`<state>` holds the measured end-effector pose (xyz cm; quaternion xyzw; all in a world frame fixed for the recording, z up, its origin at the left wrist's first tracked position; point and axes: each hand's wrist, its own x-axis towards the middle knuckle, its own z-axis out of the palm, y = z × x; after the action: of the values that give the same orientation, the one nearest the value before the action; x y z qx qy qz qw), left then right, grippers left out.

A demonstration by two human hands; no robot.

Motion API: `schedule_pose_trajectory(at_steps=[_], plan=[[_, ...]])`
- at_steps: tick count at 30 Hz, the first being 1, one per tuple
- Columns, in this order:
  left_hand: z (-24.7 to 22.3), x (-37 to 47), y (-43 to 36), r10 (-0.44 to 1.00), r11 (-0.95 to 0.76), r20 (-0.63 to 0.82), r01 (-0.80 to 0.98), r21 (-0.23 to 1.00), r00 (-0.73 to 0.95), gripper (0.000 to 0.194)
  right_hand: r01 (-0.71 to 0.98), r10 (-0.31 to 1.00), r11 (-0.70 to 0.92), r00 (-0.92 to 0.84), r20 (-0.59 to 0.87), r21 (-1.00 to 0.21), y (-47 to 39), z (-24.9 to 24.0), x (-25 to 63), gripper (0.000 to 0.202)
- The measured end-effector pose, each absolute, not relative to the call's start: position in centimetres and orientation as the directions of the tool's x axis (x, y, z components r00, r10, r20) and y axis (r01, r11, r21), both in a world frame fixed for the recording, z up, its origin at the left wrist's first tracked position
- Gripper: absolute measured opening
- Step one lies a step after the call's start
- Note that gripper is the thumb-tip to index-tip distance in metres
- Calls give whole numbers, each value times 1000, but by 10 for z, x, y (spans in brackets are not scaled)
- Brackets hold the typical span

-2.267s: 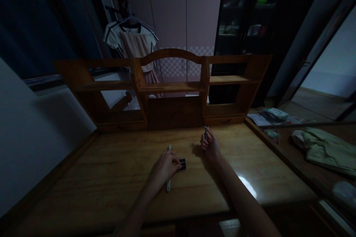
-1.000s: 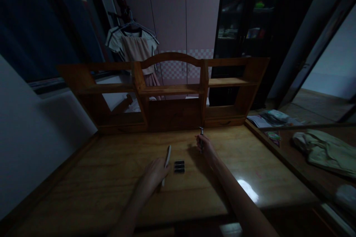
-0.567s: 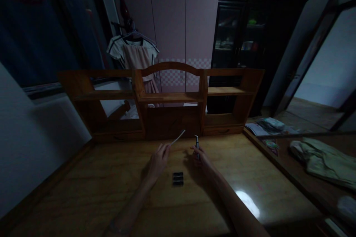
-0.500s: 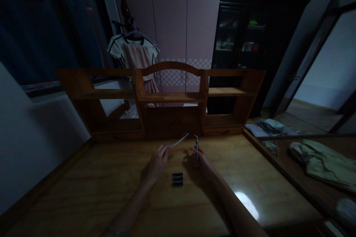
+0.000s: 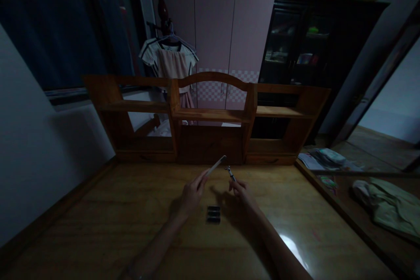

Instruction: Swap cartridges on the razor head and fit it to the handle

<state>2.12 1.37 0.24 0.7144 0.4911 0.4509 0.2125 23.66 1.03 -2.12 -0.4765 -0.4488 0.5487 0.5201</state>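
Note:
My left hand is closed on the lower end of a thin pale stick, which points up and to the right. A slim dark tool with a small bent metallic tip is gripped in my right hand; its exact kind is too small to make out. The tool's tip is close to the far end of the stick, with a small gap between them. On the table between my forearms lie three short dark cylinders side by side, which look like batteries.
The glossy wooden tabletop ends at a wooden shelf unit along its back. To the right, a lower surface holds folded cloth and papers. A white wall borders the left side. The room is dim.
The view has shifted slightly, moving the scene to the right. My right hand has tilted the tool from nearly upright to leaning left, its tip closer to the stick.

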Motion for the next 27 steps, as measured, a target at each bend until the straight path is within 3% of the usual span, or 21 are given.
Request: schedule_pose_trajectory(at_steps=[5,13,19,24,27], plan=[[6,21,12,843,-519,505,527,673,184,36,34,987,73,141,77,-997,12,-17,237,37],[0,22,18,863,-505,399,515,692,309,42,-1,983,115,145,114,-993,11,-18,238,41],[-6,21,22,858,-513,445,443,735,255,42,-1,980,154,129,153,-988,12,-15,240,41],[-2,23,18,836,-546,459,380,747,300,42,94,960,221,153,234,-971,13,-16,241,42],[-2,23,19,846,-528,439,374,762,302,42,54,961,228,149,234,-972,12,-16,242,40]])
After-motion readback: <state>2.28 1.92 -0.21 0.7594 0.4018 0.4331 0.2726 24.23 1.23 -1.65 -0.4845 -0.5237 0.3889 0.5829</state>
